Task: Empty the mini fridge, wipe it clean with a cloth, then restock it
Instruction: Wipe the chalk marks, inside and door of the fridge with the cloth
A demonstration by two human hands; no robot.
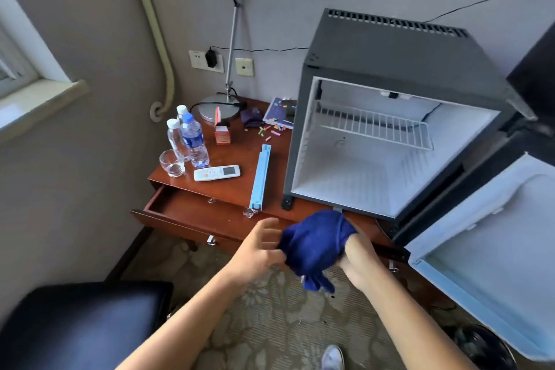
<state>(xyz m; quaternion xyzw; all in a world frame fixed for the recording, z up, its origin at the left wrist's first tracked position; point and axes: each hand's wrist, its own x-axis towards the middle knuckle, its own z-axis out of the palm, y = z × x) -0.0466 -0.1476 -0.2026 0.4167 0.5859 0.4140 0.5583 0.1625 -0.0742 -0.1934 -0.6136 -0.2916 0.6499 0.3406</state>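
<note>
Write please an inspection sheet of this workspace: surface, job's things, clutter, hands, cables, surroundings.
Surface: brown wooden desk, drawer open.
Job's things: grey mini fridge, door open, holds only a white wire shelf; dark blue cloth; three clear water bottles.
Clutter: white remote control, glass tumbler, light blue plastic rail.
Hands: left hand and right hand hold the cloth.
Cables: black wall cable.
Surroundings: window, black chair.

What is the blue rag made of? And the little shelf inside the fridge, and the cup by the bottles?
The blue cloth looks like soft fabric, maybe terry or microfibre: it bunches and droops in the hands. The shelf in the fridge seems to be white-coated metal wire, judging by its thin parallel bars. The cup looks like clear glass, see-through and shiny, though clear plastic is possible.
</note>
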